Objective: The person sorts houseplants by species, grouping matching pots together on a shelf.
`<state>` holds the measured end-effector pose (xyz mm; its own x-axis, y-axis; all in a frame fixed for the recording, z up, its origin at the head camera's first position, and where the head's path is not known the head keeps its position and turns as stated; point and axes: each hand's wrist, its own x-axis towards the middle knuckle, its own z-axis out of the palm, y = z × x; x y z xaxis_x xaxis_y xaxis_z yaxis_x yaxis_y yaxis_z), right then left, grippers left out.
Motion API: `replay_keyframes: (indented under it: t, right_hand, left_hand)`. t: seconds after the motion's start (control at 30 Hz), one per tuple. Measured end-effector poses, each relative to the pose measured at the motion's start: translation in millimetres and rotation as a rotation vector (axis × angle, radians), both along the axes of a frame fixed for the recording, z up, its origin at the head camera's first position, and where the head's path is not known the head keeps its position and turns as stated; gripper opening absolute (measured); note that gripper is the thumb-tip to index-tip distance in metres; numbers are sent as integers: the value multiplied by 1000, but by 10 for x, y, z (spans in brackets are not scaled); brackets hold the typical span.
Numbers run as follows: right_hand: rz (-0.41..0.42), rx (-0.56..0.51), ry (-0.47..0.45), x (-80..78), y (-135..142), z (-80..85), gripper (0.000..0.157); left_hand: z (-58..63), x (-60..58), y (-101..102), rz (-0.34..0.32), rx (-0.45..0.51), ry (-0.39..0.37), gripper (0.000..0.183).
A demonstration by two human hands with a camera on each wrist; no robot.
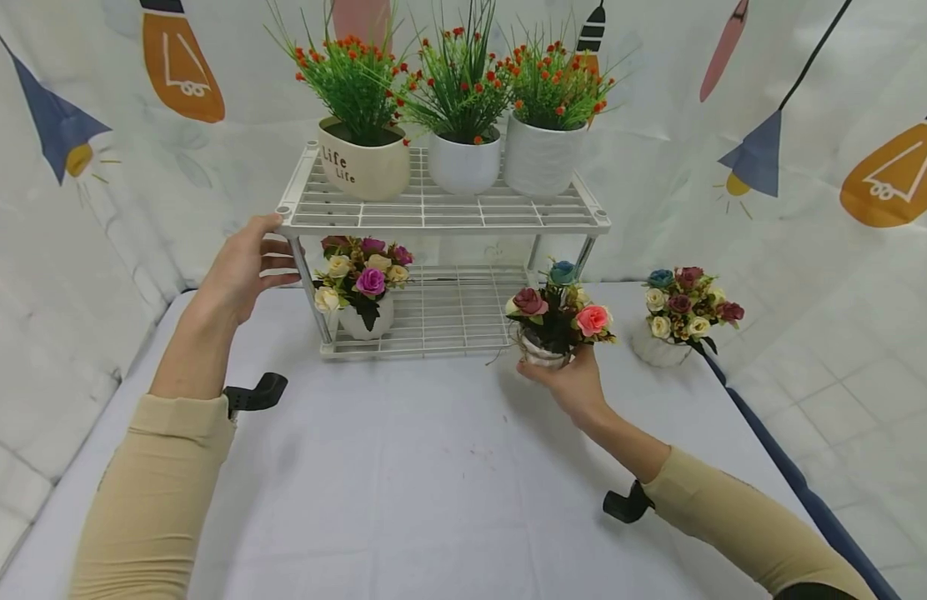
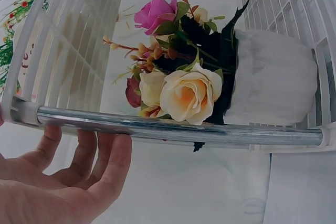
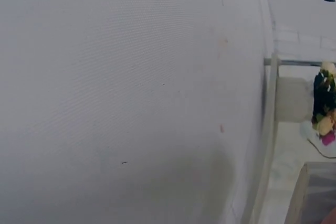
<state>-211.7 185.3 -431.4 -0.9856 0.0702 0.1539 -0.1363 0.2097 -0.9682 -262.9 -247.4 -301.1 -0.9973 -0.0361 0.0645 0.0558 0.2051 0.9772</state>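
At the left front of a white two-tier wire shelf (image 1: 444, 231), my left hand (image 1: 242, 271) touches the corner and post. In the left wrist view its relaxed fingers (image 2: 116, 163) rest along the metal post (image 2: 178, 128). My right hand (image 1: 576, 385) grips a small potted bouquet (image 1: 557, 321) by its pale pot, in front of the lower tier's right end. Its roses are pink, dark red and blue. In the right wrist view, only a corner of the held pot (image 3: 314, 190) and a bit of finger show. A potted bouquet (image 1: 366, 283) with purple and cream roses stands at the lower tier's left.
Along the top tier stand a cream pot (image 1: 366, 162), a white pot (image 1: 463, 164) and a ribbed white pot (image 1: 542, 156), all with red-dotted greenery. Another potted bouquet (image 1: 677, 317) sits right of the shelf on the white-covered table (image 1: 433, 483). Printed curtains surround the table.
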Motion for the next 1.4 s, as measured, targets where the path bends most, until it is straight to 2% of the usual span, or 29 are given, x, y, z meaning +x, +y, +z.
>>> replay_keyframes:
  t: [0.23, 0.5, 1.03, 1.4]
  right_hand:
    - [65, 31, 12, -133, -241, -7, 102]
    - [18, 67, -19, -390, -541, -41, 101]
    - [10, 137, 40, -857, -978, -198, 97]
    - [15, 154, 54, -1084, -1188, -222, 100]
  left_hand:
    - [-3, -7, -3, 1, -1, 2, 50]
    - [-9, -2, -2, 2, -29, 7, 51]
    - [-17, -7, 2, 3, -28, 1, 52]
    - [-35, -25, -10, 4, -11, 4, 51]
